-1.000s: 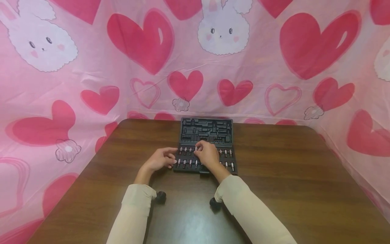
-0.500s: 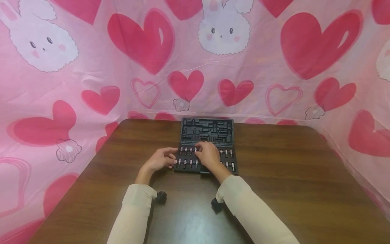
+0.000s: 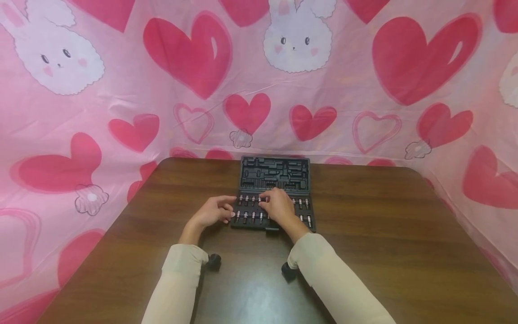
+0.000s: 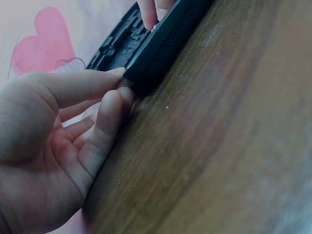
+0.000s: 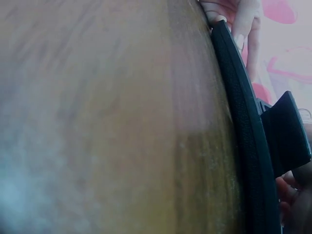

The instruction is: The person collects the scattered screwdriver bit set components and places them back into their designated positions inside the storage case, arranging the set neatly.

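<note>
An open black tool case (image 3: 283, 230) lies on the wooden table in the head view, with small metal bit sockets (image 3: 253, 217) in two rows of slots. My right hand (image 3: 279, 207) reaches over the case, its thumb and index finger pinching a bit socket (image 3: 260, 199) in the upper row; its palm hides several slots. At the case's left edge, my left hand (image 3: 212, 211) touches the side with its index finger and thumb. The left wrist view shows these fingers (image 4: 90, 85) against the case corner (image 4: 139, 78). In the right wrist view the right hand (image 5: 295, 200) is mostly hidden behind the case's latch (image 5: 285, 134).
The case's lid (image 3: 275, 173) stands raised at the back, with moulded recesses inside. Brown wooden table (image 3: 364, 234) surrounds the case. A pink cloth (image 3: 340, 85) with hearts and rabbits hangs behind. Dark round devices (image 3: 214, 262) sit at both wrists.
My right hand has shifted slightly to the right, its fingers staying at the same part of the upper row. The left hand stays against the case's edge.
</note>
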A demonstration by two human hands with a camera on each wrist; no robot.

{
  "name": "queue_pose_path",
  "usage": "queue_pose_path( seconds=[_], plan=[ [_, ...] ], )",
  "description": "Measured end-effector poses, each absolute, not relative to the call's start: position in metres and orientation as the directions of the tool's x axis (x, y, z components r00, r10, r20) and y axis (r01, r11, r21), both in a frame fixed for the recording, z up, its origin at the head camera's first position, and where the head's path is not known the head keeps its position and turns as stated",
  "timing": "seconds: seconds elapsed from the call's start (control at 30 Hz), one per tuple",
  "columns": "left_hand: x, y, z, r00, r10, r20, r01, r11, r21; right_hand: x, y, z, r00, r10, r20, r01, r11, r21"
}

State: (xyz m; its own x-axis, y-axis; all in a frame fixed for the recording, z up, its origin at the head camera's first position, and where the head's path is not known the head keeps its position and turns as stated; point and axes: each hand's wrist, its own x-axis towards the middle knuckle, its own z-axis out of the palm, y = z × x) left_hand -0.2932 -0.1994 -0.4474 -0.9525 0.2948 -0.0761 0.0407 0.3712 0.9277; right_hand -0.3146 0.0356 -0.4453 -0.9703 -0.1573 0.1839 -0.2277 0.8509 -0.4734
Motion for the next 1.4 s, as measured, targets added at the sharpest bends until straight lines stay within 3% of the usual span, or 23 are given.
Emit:
queue_pose_path(
  seconds=[0.5, 1.4],
  plan=[
    [-0.293, -0.199, -0.443, -0.951, 0.299, -0.082, 0.038, 0.374, 0.927, -0.319, 0.032, -0.433, -0.98, -0.173, 0.096, -0.198, 0.883, -0.426],
    [-0.295, -0.2, -0.448, -0.95, 0.302, -0.075, 0.04, 0.356, 0.934, -0.32, 0.038, -0.434, -0.971, -0.231, 0.054, -0.232, 0.876, -0.422]
  ],
)
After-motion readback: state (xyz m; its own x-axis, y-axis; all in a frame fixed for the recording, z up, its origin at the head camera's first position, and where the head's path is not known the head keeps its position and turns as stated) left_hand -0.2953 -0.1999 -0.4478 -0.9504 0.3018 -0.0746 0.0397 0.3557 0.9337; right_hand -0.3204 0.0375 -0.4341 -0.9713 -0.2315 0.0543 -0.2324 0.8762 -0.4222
